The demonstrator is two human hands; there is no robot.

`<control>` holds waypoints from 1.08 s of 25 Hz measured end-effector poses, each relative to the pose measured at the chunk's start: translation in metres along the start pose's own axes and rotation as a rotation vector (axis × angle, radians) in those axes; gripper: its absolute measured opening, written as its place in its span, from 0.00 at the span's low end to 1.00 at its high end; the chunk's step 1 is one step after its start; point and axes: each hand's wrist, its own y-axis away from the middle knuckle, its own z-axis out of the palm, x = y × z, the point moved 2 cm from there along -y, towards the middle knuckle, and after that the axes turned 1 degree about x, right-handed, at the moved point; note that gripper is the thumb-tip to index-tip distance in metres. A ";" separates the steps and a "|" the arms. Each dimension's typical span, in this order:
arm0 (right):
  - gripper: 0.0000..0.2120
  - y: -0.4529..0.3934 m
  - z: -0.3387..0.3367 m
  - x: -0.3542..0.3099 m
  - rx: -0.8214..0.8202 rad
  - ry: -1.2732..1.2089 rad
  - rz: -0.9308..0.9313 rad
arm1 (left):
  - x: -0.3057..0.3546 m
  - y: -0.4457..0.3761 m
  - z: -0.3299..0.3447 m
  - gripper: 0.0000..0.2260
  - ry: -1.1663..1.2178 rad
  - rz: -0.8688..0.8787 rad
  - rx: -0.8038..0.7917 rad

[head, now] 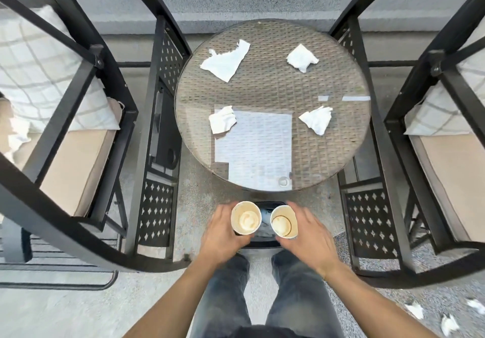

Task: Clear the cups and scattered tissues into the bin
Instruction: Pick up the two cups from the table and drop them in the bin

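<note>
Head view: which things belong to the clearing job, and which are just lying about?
Job: left cup, right cup, both in the hands; bin; four table tissues; floor tissues.
Not job: chairs, cushions, round table.

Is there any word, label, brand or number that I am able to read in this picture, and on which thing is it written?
None: no text can be read.
Left cup: only stains inside, outside hidden.
Right cup: brown ring inside, no print.
Tissues on the table: plain white.
Bin: mostly hidden, no label shows.
</note>
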 end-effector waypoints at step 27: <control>0.33 -0.038 0.024 0.041 0.041 -0.018 0.034 | -0.025 -0.040 0.006 0.37 0.043 -0.053 0.105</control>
